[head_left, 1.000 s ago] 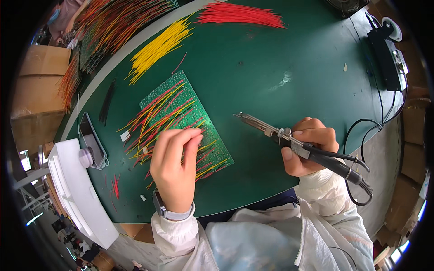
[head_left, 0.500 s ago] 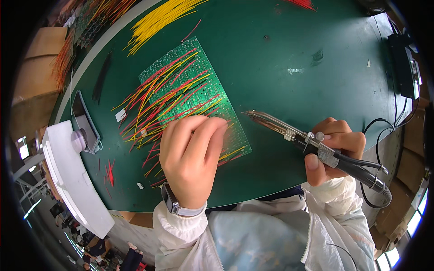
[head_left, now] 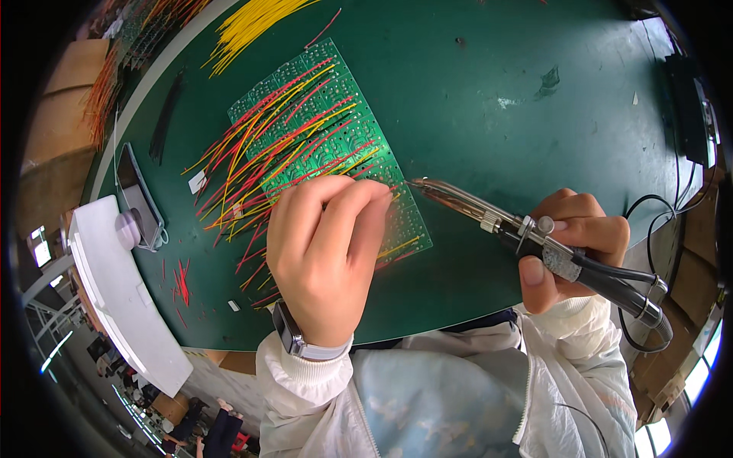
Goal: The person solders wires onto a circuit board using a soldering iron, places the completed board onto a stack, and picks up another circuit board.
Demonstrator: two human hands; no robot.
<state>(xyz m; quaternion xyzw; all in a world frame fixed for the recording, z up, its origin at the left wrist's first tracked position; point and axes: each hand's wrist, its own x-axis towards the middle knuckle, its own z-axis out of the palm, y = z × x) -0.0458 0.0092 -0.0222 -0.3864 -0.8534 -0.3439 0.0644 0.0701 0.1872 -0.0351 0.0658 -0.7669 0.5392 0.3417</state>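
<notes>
A green circuit board (head_left: pixel 365 145) lies on the table, with rows of thin red and yellow wires standing off it toward the left. Over its lower part is my left hand (head_left: pixel 324 244), thumb and forefinger pinched together. A short end of a wire (head_left: pixel 395 195) shows at those fingertips; the rest is hidden behind the fingers. My right hand (head_left: pixel 573 248) grips a soldering iron (head_left: pixel 527 237) with a metal tube along its top. The iron's tip points left, just off the board's right edge and close to my left fingertips.
Bundled yellow wires (head_left: pixel 256 30) lie at the far left, with a loose red wire (head_left: pixel 324 28) nearby. On the left are a phone (head_left: pixel 140 191), a white foam block (head_left: pixel 126 298) and red wire scraps (head_left: pixel 182 282). A black device (head_left: pixel 687 111) with cables stands at right.
The whole view has shifted a little. My right hand has brought the iron's tip slightly nearer the board's edge. My left hand keeps its pinch over the board.
</notes>
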